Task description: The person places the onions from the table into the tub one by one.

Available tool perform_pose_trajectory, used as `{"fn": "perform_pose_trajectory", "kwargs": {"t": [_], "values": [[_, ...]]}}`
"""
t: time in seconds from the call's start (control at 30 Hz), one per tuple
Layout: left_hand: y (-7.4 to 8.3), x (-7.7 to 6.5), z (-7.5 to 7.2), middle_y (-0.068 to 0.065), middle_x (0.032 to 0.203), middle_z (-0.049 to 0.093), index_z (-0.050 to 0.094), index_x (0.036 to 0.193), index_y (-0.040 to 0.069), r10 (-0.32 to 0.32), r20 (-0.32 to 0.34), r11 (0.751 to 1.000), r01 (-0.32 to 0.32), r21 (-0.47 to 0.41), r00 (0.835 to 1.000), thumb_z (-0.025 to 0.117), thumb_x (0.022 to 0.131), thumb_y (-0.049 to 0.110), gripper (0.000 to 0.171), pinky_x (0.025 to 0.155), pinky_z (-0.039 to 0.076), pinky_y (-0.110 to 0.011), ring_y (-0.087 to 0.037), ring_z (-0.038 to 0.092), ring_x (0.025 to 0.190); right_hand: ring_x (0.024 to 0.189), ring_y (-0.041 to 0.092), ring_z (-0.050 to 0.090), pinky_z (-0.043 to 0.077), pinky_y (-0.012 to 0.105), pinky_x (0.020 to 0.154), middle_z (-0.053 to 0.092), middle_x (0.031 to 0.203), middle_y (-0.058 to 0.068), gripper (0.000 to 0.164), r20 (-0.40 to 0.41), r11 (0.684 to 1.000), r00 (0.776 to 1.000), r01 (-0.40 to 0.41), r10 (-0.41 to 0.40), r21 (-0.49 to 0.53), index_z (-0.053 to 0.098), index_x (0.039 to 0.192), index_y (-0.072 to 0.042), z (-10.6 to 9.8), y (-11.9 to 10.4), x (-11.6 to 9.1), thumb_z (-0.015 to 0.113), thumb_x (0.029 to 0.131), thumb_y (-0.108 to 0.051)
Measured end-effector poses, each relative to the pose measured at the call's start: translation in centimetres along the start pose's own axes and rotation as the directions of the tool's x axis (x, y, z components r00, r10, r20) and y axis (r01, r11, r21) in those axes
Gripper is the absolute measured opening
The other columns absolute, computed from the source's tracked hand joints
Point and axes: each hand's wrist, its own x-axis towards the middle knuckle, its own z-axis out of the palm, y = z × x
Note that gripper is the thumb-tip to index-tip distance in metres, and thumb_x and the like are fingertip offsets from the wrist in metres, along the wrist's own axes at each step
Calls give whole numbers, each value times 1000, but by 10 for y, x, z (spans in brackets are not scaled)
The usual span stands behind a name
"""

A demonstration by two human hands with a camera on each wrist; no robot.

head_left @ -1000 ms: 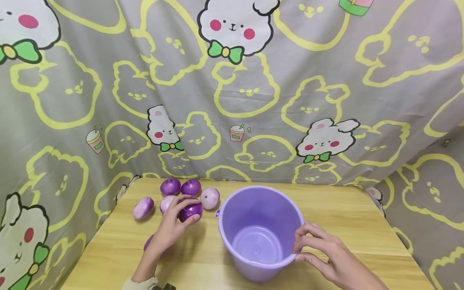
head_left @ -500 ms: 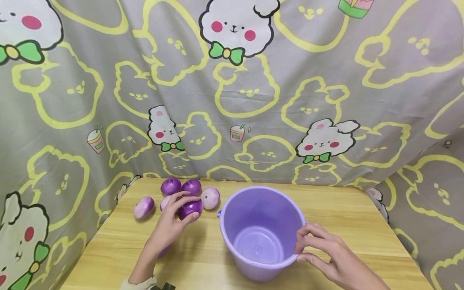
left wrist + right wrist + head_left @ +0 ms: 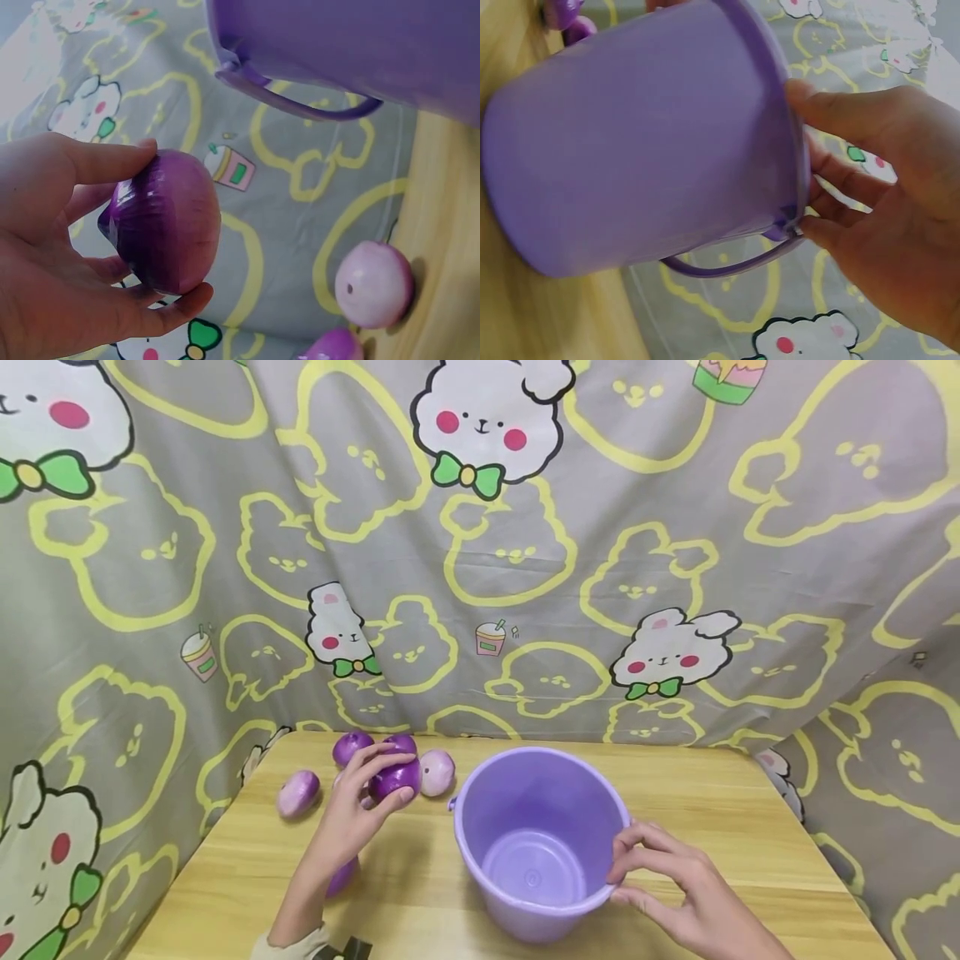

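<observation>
My left hand (image 3: 352, 810) grips a shiny purple onion (image 3: 169, 221) between thumb and fingers, raised off the table and left of the bucket. With thumb and fingertips, my right hand (image 3: 686, 881) pinches the right rim of a light purple bucket (image 3: 536, 793), which stands upright with only its bare bottom showing inside. The right wrist view shows that hand (image 3: 889, 180) at the rim beside the handle (image 3: 731, 268). A paler onion (image 3: 437, 773) sits just right of the held one.
More onions lie behind and beside my left hand: one at the back (image 3: 352, 749), one at the far left (image 3: 298, 794), and one partly hidden by my forearm (image 3: 342, 877). A patterned grey curtain (image 3: 525, 568) hangs behind the wooden table (image 3: 750, 827).
My left hand has lifted the purple onion slightly off the table, up from among the others. My right hand and the bucket have barely moved.
</observation>
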Motion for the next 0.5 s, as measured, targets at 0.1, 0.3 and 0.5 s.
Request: {"fn": "perform_pose_trajectory", "kwargs": {"t": [0.1,0.3,0.5], "values": [[2,3,0,-8,145,52,71,127,19,-13,-2,999,13,-30,1000,81,89,13,39,90,59,-39,-36,60,120,110,16,59,38,24,114,63,113,2,41,-31,1000,999,21,-21,23,71,105,-17,3,3,-1,86,75,5],[7,9,1,-9,144,54,71,127,22,-22,-9,999,22,-45,1000,81,90,16,39,92,57,-39,-30,60,121,114,17,58,32,29,119,63,113,4,36,-64,999,997,44,-42,28,72,105,-14,5,8,0,85,77,4],[7,10,1,-10,144,54,72,127,21,-30,-12,998,29,-58,999,81,90,15,38,93,56,-43,-32,58,123,114,18,57,39,24,113,63,113,6,35,-66,996,996,61,-56,70,72,105,-12,2,12,7,82,77,8]]}}
